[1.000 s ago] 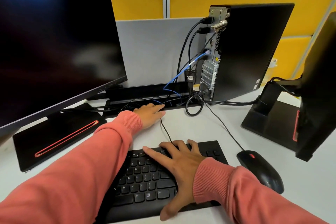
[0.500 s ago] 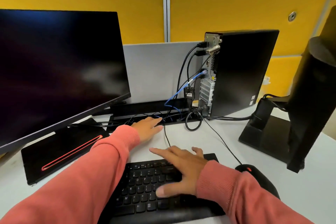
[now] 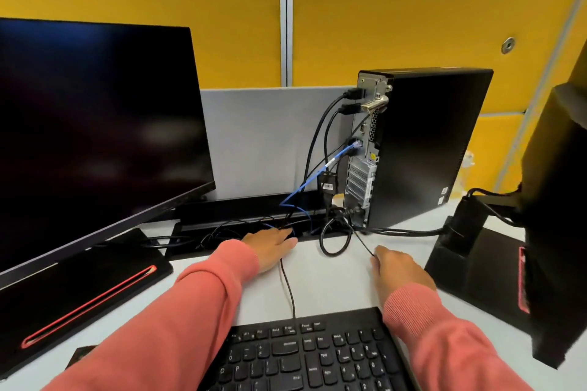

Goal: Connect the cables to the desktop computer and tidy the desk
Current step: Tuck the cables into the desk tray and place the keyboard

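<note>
The black desktop tower (image 3: 428, 143) stands at the back right with its rear panel (image 3: 362, 168) facing left. Two black cables (image 3: 317, 143) and a blue network cable (image 3: 317, 181) are plugged into it and drop into the cable tray (image 3: 238, 216). My left hand (image 3: 273, 247) lies flat at the tray's edge, on top of the thin keyboard cable (image 3: 287, 289). My right hand (image 3: 400, 270) rests on the desk with fingers curled over the thin mouse cable (image 3: 363, 243). The keyboard (image 3: 317, 355) is at the front.
A large dark monitor (image 3: 95, 136) fills the left, its flat base (image 3: 79, 289) on the desk. A second monitor (image 3: 556, 200) and its stand (image 3: 476, 263) crowd the right. A black cable loop (image 3: 333, 241) lies between my hands. Yellow partition panels close off the back.
My right hand left the keyboard and moved forward and right onto the mouse cable. The view tilted up, so the mouse is out of sight. My left hand stayed by the tray.
</note>
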Available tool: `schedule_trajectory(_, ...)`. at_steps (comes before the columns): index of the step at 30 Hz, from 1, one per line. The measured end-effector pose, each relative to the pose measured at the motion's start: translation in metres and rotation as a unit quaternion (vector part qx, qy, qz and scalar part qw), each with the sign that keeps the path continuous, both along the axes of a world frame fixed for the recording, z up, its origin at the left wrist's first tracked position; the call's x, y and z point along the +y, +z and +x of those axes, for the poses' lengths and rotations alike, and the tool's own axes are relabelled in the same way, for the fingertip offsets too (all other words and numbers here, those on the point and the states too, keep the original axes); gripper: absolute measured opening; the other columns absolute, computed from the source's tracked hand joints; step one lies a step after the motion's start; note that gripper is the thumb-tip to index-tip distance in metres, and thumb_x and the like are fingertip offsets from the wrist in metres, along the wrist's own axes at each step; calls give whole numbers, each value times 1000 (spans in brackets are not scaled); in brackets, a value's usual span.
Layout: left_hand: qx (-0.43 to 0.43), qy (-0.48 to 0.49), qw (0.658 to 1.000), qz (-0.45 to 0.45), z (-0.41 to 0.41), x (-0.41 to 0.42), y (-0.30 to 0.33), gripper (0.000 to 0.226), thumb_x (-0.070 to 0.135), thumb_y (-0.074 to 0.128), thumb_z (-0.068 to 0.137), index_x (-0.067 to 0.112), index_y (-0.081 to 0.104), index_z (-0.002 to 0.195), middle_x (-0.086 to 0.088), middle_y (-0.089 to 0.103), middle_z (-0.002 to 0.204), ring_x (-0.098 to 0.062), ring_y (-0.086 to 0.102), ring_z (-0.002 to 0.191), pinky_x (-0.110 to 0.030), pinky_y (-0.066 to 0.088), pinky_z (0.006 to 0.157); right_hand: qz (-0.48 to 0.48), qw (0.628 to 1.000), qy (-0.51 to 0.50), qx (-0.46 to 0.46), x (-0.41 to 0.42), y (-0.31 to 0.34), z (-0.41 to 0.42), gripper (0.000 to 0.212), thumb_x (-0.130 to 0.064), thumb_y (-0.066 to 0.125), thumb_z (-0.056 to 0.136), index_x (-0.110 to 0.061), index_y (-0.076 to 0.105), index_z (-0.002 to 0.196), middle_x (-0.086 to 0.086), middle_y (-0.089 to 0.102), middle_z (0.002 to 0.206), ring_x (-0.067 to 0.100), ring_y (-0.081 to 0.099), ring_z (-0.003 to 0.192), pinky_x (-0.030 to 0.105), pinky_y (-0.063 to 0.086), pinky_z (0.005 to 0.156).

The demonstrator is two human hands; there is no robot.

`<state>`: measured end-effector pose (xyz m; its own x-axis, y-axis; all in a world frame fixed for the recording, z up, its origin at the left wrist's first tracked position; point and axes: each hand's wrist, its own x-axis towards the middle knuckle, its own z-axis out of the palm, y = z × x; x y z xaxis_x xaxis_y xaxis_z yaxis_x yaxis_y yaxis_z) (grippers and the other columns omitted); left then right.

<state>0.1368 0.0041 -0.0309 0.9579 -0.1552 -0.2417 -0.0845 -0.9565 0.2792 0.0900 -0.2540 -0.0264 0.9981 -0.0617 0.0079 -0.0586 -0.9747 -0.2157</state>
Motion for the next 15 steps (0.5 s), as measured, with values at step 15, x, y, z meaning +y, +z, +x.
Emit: schedule_trajectory(15,-353,49,934,22,-2,80,-11,41,38,45,100,29,60,138,13,57,129,-14,53,121,-32,41,101,106,960,256,-30,121,17,42,44,-2,44,96,-16,55,137,-1,50,140,22,52,126,34,45,105)
